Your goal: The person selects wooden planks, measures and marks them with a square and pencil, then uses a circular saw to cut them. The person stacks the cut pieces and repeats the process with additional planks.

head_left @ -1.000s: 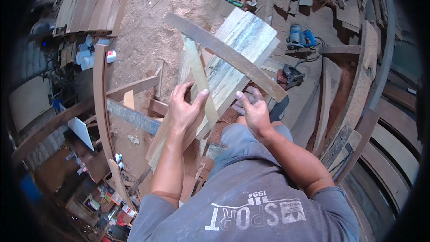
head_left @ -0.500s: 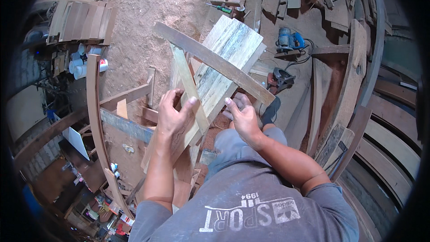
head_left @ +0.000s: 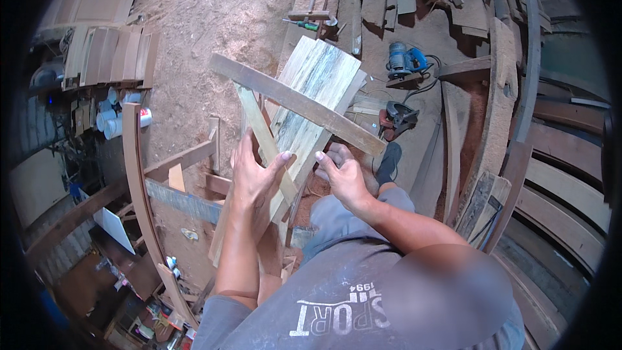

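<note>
A stack of pale, grey-streaked wooden boards (head_left: 324, 68) slants away in front of me. Across it lies a long dark wooden slat (head_left: 299, 105), and a narrower light slat (head_left: 256, 120) meets its left part at an angle. My left hand (head_left: 253, 175) is open at the boards' left side, its thumb over the light slat and its fingers left of it; some fingertips are hidden. By the boards' right edge, below the dark slat, is my right hand (head_left: 346, 178), thumb raised and fingers loosely curled, with nothing visible in it.
A blue power tool (head_left: 403, 59) and a dark circular saw (head_left: 400, 116) sit on the dusty floor to the right. Beyond the boards lies a green-handled tool (head_left: 308, 26). Timber frames (head_left: 144, 194) flank the left, stacked wood (head_left: 495, 91) the right.
The whole view has shifted slightly. My left thumb has slid a little to the right across the light slat. My right hand stays beside the boards.
</note>
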Motion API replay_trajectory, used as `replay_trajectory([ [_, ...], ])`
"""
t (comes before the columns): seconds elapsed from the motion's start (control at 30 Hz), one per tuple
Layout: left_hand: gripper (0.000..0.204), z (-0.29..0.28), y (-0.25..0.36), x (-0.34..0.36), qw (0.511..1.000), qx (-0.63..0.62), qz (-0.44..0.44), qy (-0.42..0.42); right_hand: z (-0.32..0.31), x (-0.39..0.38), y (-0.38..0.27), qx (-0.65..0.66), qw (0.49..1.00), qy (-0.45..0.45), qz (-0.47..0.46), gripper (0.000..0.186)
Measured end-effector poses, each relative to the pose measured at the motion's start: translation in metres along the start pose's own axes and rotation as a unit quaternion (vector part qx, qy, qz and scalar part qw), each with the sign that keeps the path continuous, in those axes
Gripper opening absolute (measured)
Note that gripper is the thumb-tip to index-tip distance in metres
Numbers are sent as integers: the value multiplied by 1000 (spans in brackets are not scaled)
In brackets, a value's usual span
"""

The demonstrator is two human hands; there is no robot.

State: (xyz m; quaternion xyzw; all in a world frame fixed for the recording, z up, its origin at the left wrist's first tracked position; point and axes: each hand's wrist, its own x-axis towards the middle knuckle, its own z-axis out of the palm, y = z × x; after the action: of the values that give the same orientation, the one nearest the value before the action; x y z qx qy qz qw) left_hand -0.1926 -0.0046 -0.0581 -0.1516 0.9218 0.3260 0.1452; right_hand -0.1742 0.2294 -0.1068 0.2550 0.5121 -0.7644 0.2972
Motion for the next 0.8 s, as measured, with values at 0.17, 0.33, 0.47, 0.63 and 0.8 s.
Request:
replay_trajectory([
  [0.17, 94, 33, 28, -13, 990, 28, 45, 127, 1, -1, -7, -14, 1000, 3, 1, 69],
  [0.33, 69, 47, 26, -9, 989, 78, 24, 128, -7, 4, -3, 11, 1000, -29, 1, 60],
  [0.47, 59, 49, 48, -13, 989, 63, -12, 130, -34, 16, 12, -34, 995, -93, 15, 50],
  [0.63, 56, 57, 29, -13, 984, 44, 36, 171, -189, 115, 107, -192, 936, -294, -9, 58],
  [0.8, 59, 56, 25, -13, 986, -67, 21, 154, -324, 263, 182, -556, 827, -47, 62, 64],
])
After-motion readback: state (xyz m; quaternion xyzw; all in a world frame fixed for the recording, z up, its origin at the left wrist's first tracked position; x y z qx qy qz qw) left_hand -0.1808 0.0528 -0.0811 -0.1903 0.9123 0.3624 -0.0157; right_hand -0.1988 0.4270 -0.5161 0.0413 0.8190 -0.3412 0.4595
